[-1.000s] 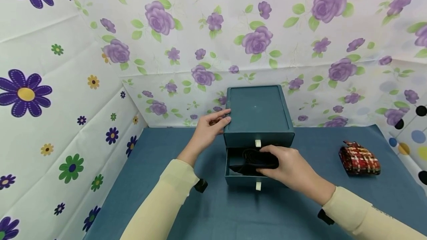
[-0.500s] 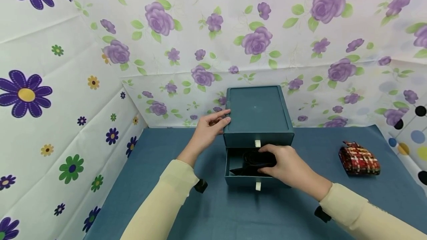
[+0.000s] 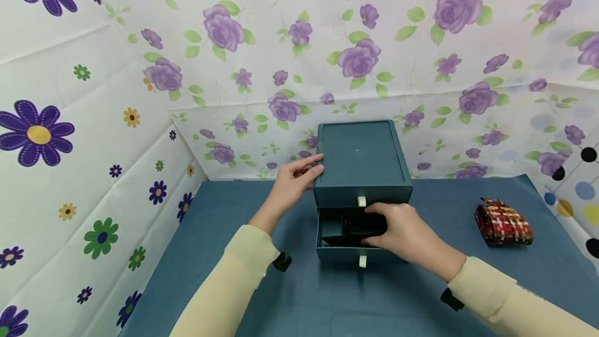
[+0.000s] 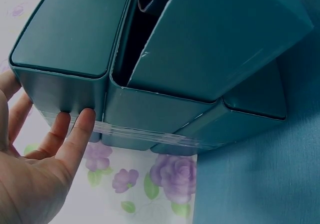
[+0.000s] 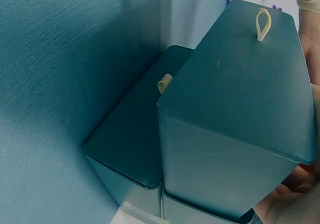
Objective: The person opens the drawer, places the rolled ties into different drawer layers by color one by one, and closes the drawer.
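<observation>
A dark teal drawer cabinet (image 3: pixel 360 152) stands on the table, its middle drawer (image 3: pixel 339 254) pulled out. In that drawer lies a black rolled-up strip (image 3: pixel 357 222), a flat end of it pointing left. My right hand (image 3: pixel 404 230) reaches over the drawer's right side and holds the roll between thumb and fingers; its far side is hidden. My left hand (image 3: pixel 291 178) rests its fingertips against the cabinet's left side. In the left wrist view its fingers (image 4: pixel 82 121) are extended on the upper part. The right wrist view shows the drawer front (image 5: pixel 235 84), with the right hand mostly hidden.
A rolled red plaid cloth (image 3: pixel 504 223) lies to the right on the blue table cover (image 3: pixel 309 306). White loop pulls (image 3: pixel 362 261) stick out from the drawer fronts. Flower-patterned sheets (image 3: pixel 262 66) hang close behind and at the left.
My right hand has shifted slightly left and lower, and the black roll sits deeper in the drawer. Over the last half second it barely moves. My left hand stays in place.
</observation>
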{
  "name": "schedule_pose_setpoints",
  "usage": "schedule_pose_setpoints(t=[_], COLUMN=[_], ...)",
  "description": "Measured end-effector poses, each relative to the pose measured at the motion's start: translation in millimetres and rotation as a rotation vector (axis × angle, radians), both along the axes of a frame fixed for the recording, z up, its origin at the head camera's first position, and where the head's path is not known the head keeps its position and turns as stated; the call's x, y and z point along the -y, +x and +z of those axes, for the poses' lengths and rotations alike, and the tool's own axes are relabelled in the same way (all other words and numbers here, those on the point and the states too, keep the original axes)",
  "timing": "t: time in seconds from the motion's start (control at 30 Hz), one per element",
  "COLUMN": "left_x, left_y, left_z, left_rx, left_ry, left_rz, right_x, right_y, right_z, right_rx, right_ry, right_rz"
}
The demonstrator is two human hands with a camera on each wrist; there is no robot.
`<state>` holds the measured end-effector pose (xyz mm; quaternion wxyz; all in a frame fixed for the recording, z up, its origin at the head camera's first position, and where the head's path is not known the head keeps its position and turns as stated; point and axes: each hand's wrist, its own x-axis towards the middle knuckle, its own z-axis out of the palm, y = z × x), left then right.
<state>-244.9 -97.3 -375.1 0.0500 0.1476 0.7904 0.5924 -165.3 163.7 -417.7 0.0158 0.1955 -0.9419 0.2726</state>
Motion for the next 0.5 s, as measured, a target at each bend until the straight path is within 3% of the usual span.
schedule_pose_setpoints(t=[0.3, 0.5], left_x=[-0.4, 0.6], left_y=[-2.4, -0.3], left_z=[-3.1, 0.1], left_rx=[-0.011, 0.023], left_ry=[0.011, 0.007], left_rz=[0.006, 0.003], right_x=[-3.7, -7.1], right_y=[-0.2, -1.2], right_z=[2.8, 1.5], right_rx=[0.013, 0.030], right_ry=[-0.045, -0.087], right_rz=[-0.007, 0.013])
